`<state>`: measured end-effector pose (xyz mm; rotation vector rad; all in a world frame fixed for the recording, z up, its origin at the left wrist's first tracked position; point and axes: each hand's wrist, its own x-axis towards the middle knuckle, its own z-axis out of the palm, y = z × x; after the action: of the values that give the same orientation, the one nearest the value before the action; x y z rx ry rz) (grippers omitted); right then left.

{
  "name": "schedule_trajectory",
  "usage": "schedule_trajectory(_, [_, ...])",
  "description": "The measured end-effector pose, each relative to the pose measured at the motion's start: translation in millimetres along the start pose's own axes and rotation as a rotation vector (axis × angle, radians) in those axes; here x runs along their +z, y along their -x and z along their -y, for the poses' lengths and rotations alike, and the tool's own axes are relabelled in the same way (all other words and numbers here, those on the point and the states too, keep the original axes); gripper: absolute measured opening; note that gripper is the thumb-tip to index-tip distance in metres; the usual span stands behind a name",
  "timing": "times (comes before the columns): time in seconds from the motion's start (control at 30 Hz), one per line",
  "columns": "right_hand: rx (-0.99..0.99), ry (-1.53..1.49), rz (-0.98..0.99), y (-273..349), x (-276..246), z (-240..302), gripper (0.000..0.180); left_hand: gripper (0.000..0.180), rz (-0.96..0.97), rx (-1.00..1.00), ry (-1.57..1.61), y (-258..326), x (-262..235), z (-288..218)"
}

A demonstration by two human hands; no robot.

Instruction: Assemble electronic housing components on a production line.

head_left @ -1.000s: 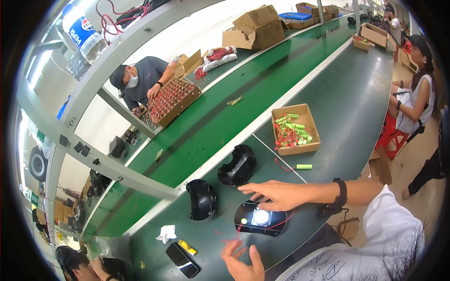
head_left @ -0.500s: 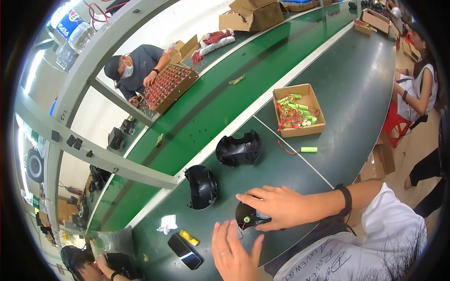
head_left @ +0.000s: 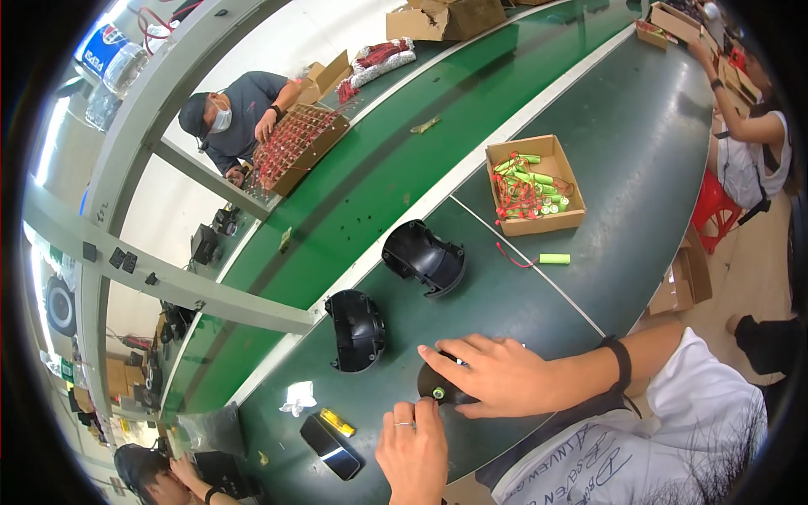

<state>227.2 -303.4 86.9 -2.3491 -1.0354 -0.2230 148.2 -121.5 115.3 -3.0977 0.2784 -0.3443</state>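
My right hand (head_left: 505,377) spreads over a rounded black plastic housing (head_left: 431,376) and grips it against the dark green table, covering most of it. A small round end with a green rim (head_left: 438,393) shows at the housing's near left side. Right beside it, the fingers of my left hand (head_left: 411,454) are curled and pinched together at the housing's edge; what they hold is hidden. Beyond my hands lie two hollow black shells, one shell (head_left: 358,330) to the left and another shell (head_left: 423,257) farther off.
A cardboard box (head_left: 543,225) of green cylindrical batteries with red wires stands beyond my right hand, a single battery (head_left: 554,259) before it. Left lie a phone (head_left: 331,446), a yellow item (head_left: 337,422) and crumpled white paper (head_left: 298,398). Across the green conveyor (head_left: 379,194) a person handles a wired tray.
My left hand has moved up to the housing, its spread fingers now curled together. The red wire seen beside it is now hidden. My right hand stays on the housing.
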Motion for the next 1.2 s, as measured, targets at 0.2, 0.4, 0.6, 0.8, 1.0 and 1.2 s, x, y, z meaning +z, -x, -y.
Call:
schedule_trajectory(0.2, [-0.003,0.052,-0.042,2.6,2.5,-2.9,0.09,0.019,-0.016,0.029,0.08,-4.9,-4.2,1.5])
schedule_trajectory(0.4, [0.075,0.009,0.089,3.4,2.9,-2.3,0.1,0.011,-0.07,-0.002,0.213,-5.2,-5.7,-0.7])
schedule_trajectory(0.6, [0.008,-0.021,-0.034,6.4,8.7,-9.2,0.094,0.016,-0.014,-0.254,0.494,6.0,2.9,-20.4])
schedule_trajectory(0.8, [0.027,-0.155,-0.002,5.7,5.5,-13.3,0.093,0.019,-0.158,-0.573,0.628,17.3,20.9,-57.5])
schedule_trajectory(1.0, [0.057,-0.276,0.018,5.1,6.9,-21.2,0.093,0.024,-0.219,-0.423,0.374,23.2,48.8,-52.4])
schedule_trajectory(1.2, [0.08,-0.397,0.016,0.0,3.1,-29.9,0.089,0.016,-0.308,-0.241,0.184,21.7,61.2,-42.9])
